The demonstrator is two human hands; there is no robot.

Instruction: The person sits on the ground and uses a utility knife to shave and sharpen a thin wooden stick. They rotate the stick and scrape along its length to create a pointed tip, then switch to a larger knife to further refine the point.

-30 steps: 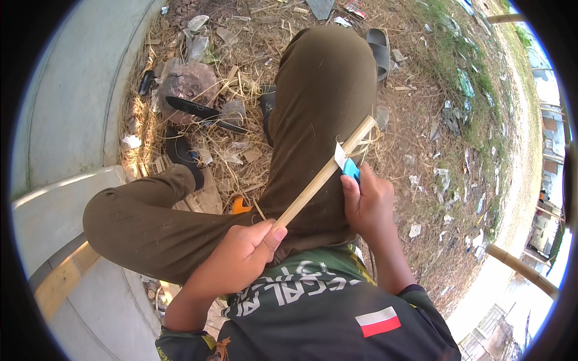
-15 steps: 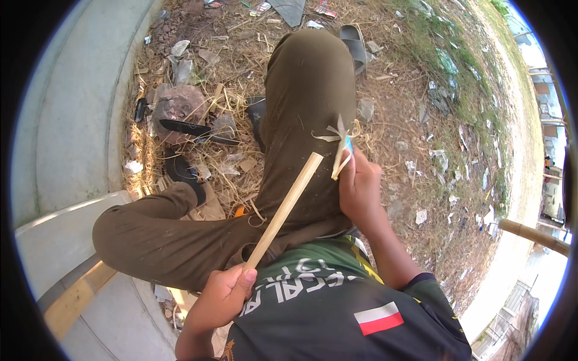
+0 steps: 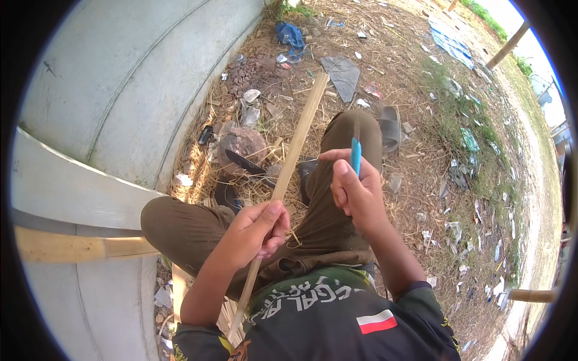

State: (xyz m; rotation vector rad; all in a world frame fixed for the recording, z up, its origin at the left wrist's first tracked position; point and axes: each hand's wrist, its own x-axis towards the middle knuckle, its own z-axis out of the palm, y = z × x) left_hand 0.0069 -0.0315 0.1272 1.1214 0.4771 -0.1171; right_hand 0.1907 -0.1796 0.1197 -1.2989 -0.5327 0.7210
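A long, pale bamboo strip (image 3: 301, 133) slants up and away in front of me, its lower end running back toward my shirt. My left hand (image 3: 256, 233) is closed around it, above my bent left leg. To the right, my right hand (image 3: 359, 192) grips a cutter knife (image 3: 356, 157) with a blue handle. Its thin blade points upward past my right knee, and my index finger reaches out to the left. Knife and strip are apart.
A grey wall (image 3: 120, 78) rises at the left, with a bamboo pole (image 3: 66, 245) beside my knee. A dark blade (image 3: 250, 163) leans by a reddish stone (image 3: 244, 143) among straw. A grey sandal (image 3: 390, 129) and a flat grey slab (image 3: 341, 77) lie ahead; litter covers the ground at right.
My left hand has risen, and more of the strip shows both above and below it. The shavings and piece by the knife in my right hand are gone. The view has tilted farther ahead.
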